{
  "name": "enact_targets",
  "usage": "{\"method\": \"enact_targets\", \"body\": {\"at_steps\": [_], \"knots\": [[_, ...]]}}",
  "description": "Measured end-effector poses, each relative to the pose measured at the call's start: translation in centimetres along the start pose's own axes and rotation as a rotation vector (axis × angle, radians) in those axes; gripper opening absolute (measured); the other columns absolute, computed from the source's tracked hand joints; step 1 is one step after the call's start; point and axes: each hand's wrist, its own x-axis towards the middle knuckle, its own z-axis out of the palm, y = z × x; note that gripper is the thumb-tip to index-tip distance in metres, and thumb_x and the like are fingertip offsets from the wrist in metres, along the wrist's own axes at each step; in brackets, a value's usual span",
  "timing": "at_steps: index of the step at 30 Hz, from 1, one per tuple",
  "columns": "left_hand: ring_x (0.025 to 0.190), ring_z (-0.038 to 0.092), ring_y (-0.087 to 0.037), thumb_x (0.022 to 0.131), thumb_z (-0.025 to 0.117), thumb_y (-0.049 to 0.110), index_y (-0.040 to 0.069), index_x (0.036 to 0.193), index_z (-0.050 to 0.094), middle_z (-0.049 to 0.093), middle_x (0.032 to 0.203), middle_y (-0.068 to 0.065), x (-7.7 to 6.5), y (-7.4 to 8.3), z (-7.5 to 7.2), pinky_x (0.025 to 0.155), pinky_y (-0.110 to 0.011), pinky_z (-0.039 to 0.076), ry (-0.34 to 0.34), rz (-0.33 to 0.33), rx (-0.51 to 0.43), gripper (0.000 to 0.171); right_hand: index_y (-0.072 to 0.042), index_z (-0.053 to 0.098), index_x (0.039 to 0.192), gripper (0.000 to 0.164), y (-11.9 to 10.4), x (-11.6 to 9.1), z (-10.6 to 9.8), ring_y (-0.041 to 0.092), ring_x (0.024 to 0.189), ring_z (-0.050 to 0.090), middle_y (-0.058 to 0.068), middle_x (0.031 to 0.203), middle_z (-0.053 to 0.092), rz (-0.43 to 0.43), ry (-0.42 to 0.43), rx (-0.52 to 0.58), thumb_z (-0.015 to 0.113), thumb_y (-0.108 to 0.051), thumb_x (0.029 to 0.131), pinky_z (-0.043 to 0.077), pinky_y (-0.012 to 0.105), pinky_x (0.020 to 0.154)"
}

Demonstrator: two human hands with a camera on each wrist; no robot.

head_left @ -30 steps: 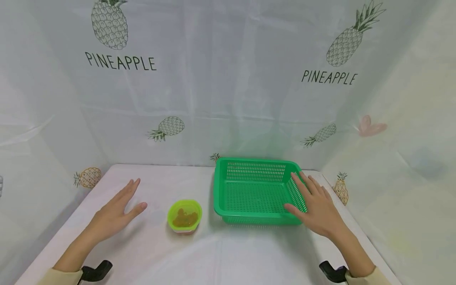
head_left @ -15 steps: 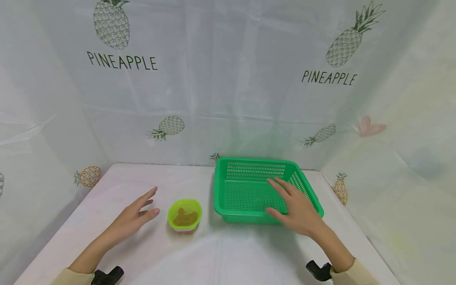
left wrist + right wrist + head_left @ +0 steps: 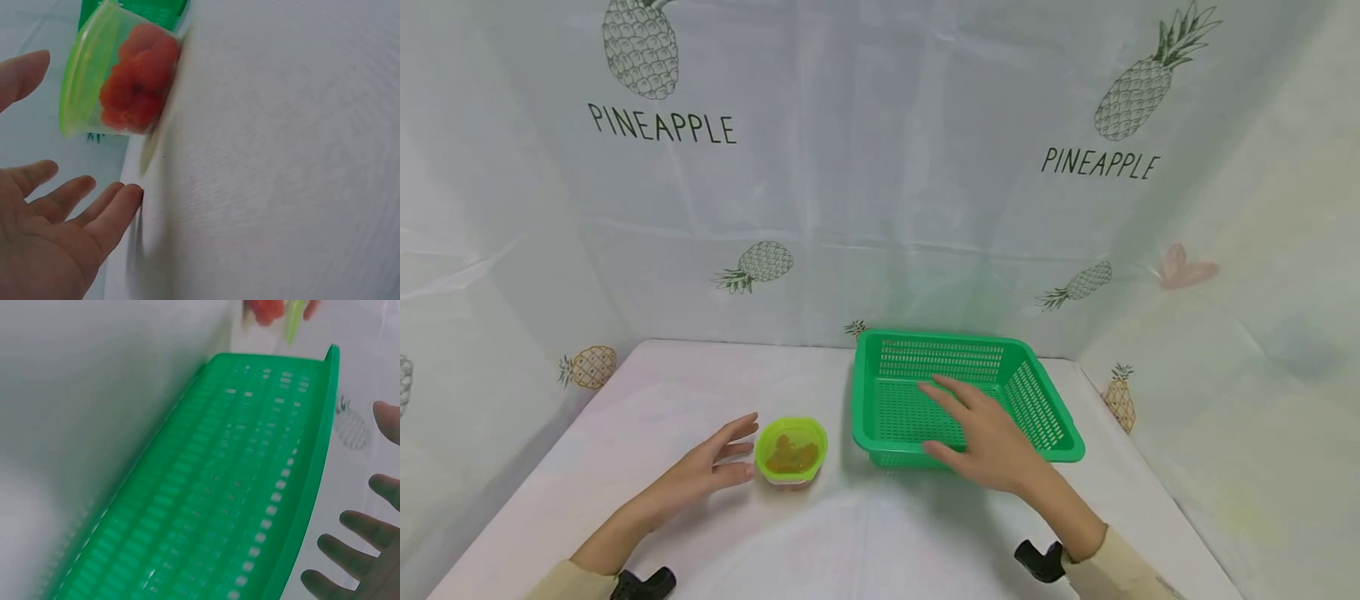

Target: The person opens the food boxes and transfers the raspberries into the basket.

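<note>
A small clear tub (image 3: pixel 791 450) with a lime-green lid stands on the table, left of the green basket. Soft-looking orange-red pieces (image 3: pixel 140 75) show through its wall in the left wrist view; what they are is not plain. My left hand (image 3: pixel 700 473) is just left of the tub, fingers and thumb spread towards its side. In the left wrist view a gap shows between the fingertips (image 3: pixel 134 195) and the tub. Over the front of the rectangular green plastic basket (image 3: pixel 868 443) hovers my right hand (image 3: pixel 988 440), fingers spread and holding nothing.
The table (image 3: pixel 805 550) wears a white cover. Behind it and at both sides hangs a pale curtain (image 3: pixel 880 183) printed with pineapples. A black wrist mount (image 3: pixel 1040 561) sits below the right hand, another black mount (image 3: pixel 646 583) below the left.
My left hand has moved right, up close to the tub. My right hand has moved left, from the basket's right end to over its middle front. Tub and basket stay put.
</note>
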Motion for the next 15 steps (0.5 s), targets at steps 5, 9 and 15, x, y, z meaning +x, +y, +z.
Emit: {"method": "enact_targets", "body": {"at_steps": [5, 9, 15], "knots": [[0.153, 0.040, -0.043, 0.103, 0.072, 0.028, 0.016, 0.170, 0.020, 0.029, 0.173, -0.017, 0.4, -0.4, 0.8, 0.112, -0.033, 0.047, -0.029, -0.024, -0.050, 0.086, -0.023, 0.047, 0.161, 0.079, -1.3, 1.4, 0.6, 0.036, 0.146, 0.051, 0.009, 0.164, 0.046, -0.063, -0.006, 0.013, 0.082, -0.043, 0.093, 0.049, 0.063, 0.109], [0.153, 0.039, -0.043, 0.102, 0.074, 0.027, 0.015, 0.170, 0.020, 0.029, 0.172, -0.018, 0.5, -0.7, 1.3, 0.106, -0.017, 0.046, -0.039, -0.033, -0.083, 0.088, -0.022, 0.049, 0.160, 0.077, -2.3, 2.4, 1.1, 0.034, 0.146, 0.050, 0.008, 0.164, 0.047, -0.100, -0.015, 0.027, 0.082, -0.043, 0.093, 0.049, 0.060, 0.110], [0.152, 0.041, -0.043, 0.102, 0.073, 0.029, 0.014, 0.169, 0.021, 0.033, 0.170, -0.019, 0.8, -1.0, 1.3, 0.115, -0.036, 0.048, -0.034, -0.029, -0.060, 0.086, -0.022, 0.051, 0.158, 0.073, -3.4, 3.4, 2.0, 0.031, 0.146, 0.051, 0.008, 0.163, 0.048, -0.137, -0.044, 0.026, 0.081, -0.041, 0.094, 0.048, 0.057, 0.113]]}}
